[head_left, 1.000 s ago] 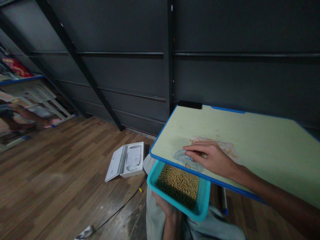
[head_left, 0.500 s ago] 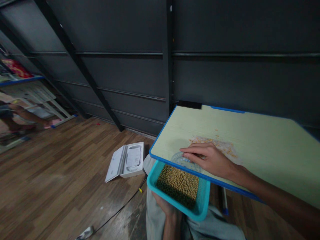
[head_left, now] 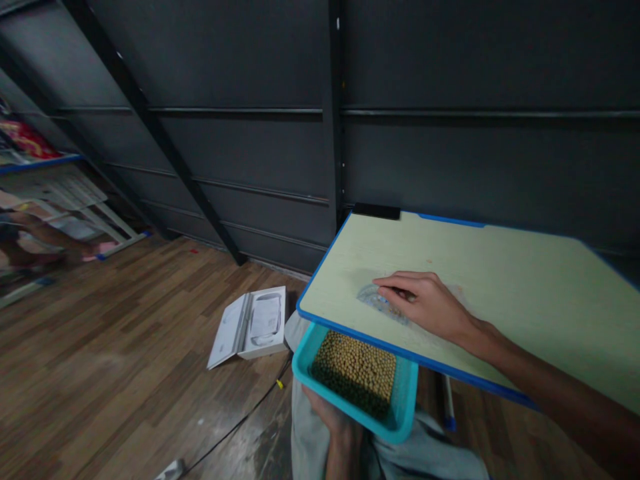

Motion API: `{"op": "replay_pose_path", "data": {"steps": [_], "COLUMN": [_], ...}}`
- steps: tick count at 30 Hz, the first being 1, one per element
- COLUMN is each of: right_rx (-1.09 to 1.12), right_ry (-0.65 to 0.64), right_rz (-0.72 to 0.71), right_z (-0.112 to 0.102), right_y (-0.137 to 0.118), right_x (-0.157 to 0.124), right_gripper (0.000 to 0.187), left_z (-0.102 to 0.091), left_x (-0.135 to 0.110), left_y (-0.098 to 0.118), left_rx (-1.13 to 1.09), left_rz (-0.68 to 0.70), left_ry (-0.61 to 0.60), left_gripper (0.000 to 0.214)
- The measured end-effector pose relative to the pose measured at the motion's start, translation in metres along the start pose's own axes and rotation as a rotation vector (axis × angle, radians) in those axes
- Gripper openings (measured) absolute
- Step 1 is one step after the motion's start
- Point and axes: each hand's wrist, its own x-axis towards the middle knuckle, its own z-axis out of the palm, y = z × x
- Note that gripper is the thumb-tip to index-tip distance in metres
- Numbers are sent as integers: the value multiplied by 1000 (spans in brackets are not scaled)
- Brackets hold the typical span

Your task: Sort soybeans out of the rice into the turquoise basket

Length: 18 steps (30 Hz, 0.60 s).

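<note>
**Clear protractor under the right hand, tray of beans held below the near edge**

While it lies flat on the tabletop close to the near-left corner, the clear protractor is pinned under the fingertips of the right hand, which is laid palm-down over it. Only the left part of the plastic half-disc is seen beyond the fingers; the rest is covered by the hand, so its long axis can only be judged as running roughly along the near edge. The fingers are extended and held close together, pressed flat on the protractor rather than curled round it. A faint smear of pale crumbs is made out on the tabletop just beside the hand, on its far right side, though it is too blurred to be told exactly.

Toward the person from the protractor, past the blue near edge and lower down, a teal tray filled with yellow-green beans is held. Its far rim is tucked under the tabletop's near edge, almost directly below the protractor. The tray is supported from beneath by the left hand, whose fingers are closed against its underside; the grip itself is mostly hidden. The right hand is clearly the nearer to the protractor, being on it.

Further out, an opened white box is seen on the wooden floor to the left, well apart from the table.
</note>
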Motion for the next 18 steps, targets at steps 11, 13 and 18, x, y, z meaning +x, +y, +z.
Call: {"op": "replay_pose_path", "data": {"steps": [11,13,18], "right_rx": [-17,-3,27], "right_ry": [66,57,29], "right_rz": [49,49,42], "right_z": [-3,-2,1], "right_y": [8,8,5], "right_x": [-2,-3,-4], "right_gripper": [21,21,22], "left_z": [-4,-5,-3], "left_x": [2,4,3], "left_y": [0,0,1], "left_rx": [-37,-42,-71], "left_rz": [-18,-35,-117], "left_ry": [-85,-109,-189], "left_gripper": [33,35,45]}}
